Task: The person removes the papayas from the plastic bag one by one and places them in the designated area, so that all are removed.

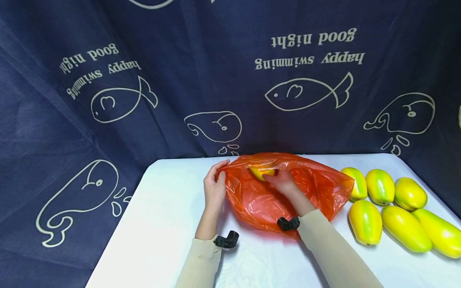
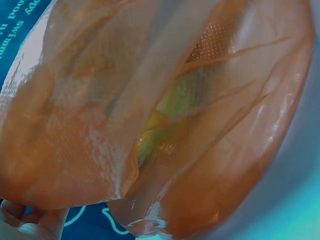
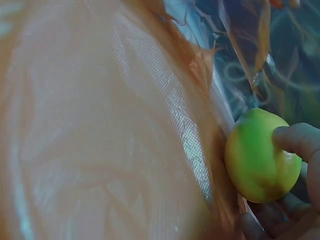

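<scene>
A red, see-through plastic bag (image 1: 264, 206) lies spread on the white table with its mouth held up. My left hand (image 1: 215, 188) pinches the bag's left edge between thumb and fingers; in the left wrist view only some fingertips (image 2: 35, 222) show below the plastic. Inside the bag's mouth, my right hand (image 1: 282, 182) grips a yellow-green mango (image 1: 262, 173). The right wrist view shows this mango (image 3: 260, 155) with the thumb on its side and the fingers beneath it. Through the plastic, the left wrist view gives a blurred yellow-green patch.
Several yellow-green mangoes sit grouped at the table's right, among them a round one (image 1: 365, 222) near the bag and a longer one (image 1: 406, 229). Behind the white table (image 1: 162, 224) hangs a dark blue cloth (image 1: 216, 80) with fish drawings. Black wrist cameras sit on both sleeves.
</scene>
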`<state>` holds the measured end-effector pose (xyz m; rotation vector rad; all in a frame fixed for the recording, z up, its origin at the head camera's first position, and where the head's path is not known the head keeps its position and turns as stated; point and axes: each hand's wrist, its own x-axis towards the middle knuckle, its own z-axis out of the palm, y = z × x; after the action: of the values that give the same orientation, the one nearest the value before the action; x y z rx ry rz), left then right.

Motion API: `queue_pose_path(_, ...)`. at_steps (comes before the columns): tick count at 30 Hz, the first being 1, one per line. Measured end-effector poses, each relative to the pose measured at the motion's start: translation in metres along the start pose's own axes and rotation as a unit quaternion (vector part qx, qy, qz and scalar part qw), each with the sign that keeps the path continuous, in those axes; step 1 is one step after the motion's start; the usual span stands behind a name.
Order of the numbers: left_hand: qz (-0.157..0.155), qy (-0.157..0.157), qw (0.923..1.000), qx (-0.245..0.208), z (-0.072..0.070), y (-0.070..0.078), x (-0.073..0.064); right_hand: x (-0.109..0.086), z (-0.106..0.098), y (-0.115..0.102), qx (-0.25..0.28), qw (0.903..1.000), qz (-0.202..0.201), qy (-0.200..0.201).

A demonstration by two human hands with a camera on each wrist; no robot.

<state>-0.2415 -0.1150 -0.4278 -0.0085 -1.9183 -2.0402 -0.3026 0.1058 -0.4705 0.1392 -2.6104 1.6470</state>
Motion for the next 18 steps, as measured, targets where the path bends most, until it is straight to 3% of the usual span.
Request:
queue_pose_path(8, -0.001, 0.004, 1.0000, 0.007, 0.000, -0.001, 0.001, -0.018, -0.012, -0.002, -0.015, 0.9985, 0.051, -0.009)
queue_pose_path(12, -0.011, 0.004, 0.9999, -0.003, 0.000, 0.000, 0.001, -0.035, -0.021, -0.016, -0.025, 0.9982, 0.053, -0.008)
queue_pose_path(18, -0.018, -0.006, 0.9998, -0.004, 0.000, 0.000, 0.003, -0.063, -0.045, -0.035, -0.045, 0.9989, 0.010, -0.011)
